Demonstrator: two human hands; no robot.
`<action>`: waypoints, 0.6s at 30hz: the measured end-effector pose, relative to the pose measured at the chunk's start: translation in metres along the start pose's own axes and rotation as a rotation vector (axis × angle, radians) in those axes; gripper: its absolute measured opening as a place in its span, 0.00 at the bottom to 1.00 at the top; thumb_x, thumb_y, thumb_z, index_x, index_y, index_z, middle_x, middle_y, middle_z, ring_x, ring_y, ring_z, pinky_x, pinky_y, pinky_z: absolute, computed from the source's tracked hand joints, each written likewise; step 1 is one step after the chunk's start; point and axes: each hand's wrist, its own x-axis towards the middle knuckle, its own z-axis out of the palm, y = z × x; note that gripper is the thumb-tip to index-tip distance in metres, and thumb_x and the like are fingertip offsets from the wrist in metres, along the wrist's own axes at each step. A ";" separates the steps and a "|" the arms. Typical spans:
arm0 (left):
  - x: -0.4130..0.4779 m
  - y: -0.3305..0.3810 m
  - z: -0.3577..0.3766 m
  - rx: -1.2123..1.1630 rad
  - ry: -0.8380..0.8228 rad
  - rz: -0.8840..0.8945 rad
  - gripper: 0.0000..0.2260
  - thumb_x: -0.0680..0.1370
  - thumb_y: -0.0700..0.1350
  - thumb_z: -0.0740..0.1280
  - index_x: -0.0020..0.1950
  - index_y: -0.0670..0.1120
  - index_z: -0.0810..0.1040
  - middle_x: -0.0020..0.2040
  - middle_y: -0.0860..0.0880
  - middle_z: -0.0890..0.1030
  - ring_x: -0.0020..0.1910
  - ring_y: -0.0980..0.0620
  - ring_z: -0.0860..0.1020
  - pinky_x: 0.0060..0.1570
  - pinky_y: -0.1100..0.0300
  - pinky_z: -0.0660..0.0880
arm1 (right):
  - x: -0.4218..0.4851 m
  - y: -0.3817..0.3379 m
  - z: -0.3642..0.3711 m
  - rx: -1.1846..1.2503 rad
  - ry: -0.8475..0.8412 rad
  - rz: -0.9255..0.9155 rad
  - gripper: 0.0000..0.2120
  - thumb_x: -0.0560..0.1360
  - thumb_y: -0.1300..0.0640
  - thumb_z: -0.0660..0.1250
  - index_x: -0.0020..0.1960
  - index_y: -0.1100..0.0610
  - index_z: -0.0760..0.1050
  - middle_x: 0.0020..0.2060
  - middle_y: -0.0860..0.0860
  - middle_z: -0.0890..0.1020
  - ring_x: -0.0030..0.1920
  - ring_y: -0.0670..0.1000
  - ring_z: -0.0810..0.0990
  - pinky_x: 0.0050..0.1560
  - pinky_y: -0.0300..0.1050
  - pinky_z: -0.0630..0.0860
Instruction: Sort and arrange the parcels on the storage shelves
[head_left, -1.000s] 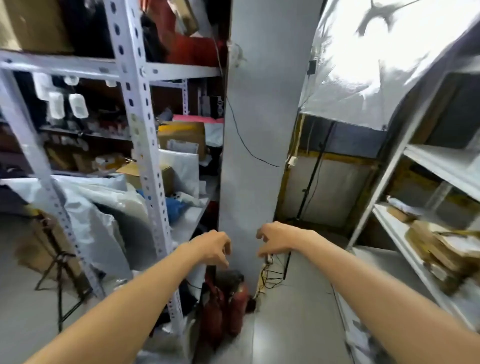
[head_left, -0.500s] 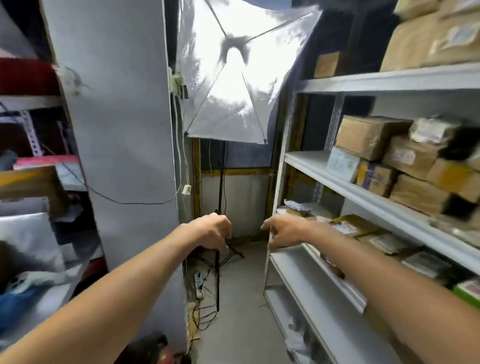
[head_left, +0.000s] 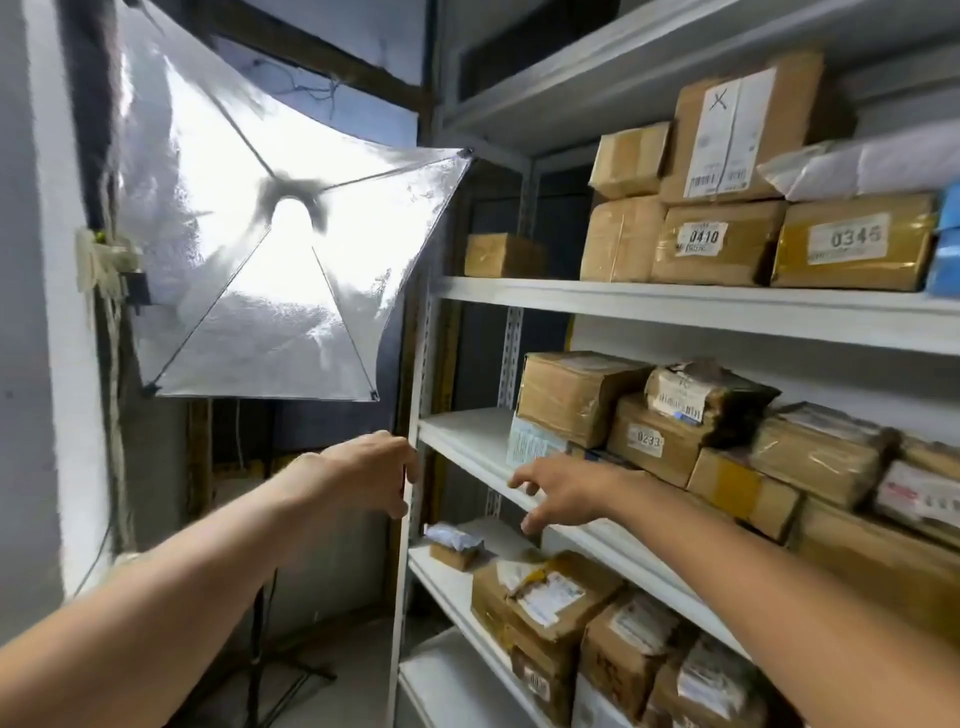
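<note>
A white metal shelf unit (head_left: 675, 306) fills the right side, loaded with brown taped parcels. The upper shelf carries boxes labelled 0410 (head_left: 717, 241) and 0346 (head_left: 854, 241). On the middle shelf sit a brown box (head_left: 571, 400) and one labelled 0233 (head_left: 654, 441). My left hand (head_left: 363, 475) hangs by the shelf's front post with fingers loosely curled, holding nothing. My right hand (head_left: 563, 488) reaches over the middle shelf's front edge, fingers spread, just short of a flat white-labelled parcel (head_left: 535, 444).
A lit silver softbox (head_left: 280, 254) on a stand occupies the left middle, beside a white pillar (head_left: 47, 312). Lower shelves hold more taped parcels (head_left: 556, 603) and a small one (head_left: 454, 545) at the left end. Bare shelf lies left of the middle boxes.
The view has swung right from the left rack and pillar onto the parcel shelves. Both hands have come closer to the shelf, and the right hand's fingers have spread toward the middle shelf.
</note>
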 end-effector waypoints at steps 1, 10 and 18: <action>0.016 0.001 -0.014 -0.007 0.034 0.036 0.16 0.70 0.48 0.74 0.57 0.52 0.78 0.50 0.53 0.79 0.47 0.54 0.78 0.42 0.62 0.76 | 0.005 0.005 -0.014 0.000 0.026 0.022 0.30 0.75 0.51 0.70 0.74 0.51 0.64 0.69 0.51 0.72 0.67 0.53 0.71 0.65 0.48 0.70; 0.144 -0.008 -0.103 -0.024 0.225 0.316 0.17 0.72 0.50 0.74 0.59 0.51 0.78 0.50 0.52 0.80 0.47 0.53 0.79 0.35 0.65 0.72 | 0.039 0.021 -0.148 -0.053 0.321 0.227 0.30 0.74 0.51 0.71 0.72 0.53 0.67 0.65 0.52 0.75 0.63 0.53 0.74 0.64 0.49 0.72; 0.230 -0.003 -0.147 -0.137 0.339 0.440 0.17 0.71 0.49 0.75 0.59 0.51 0.79 0.50 0.52 0.82 0.46 0.53 0.79 0.40 0.61 0.76 | 0.044 0.049 -0.216 -0.055 0.495 0.403 0.31 0.72 0.51 0.73 0.72 0.54 0.67 0.64 0.53 0.75 0.62 0.53 0.75 0.66 0.50 0.70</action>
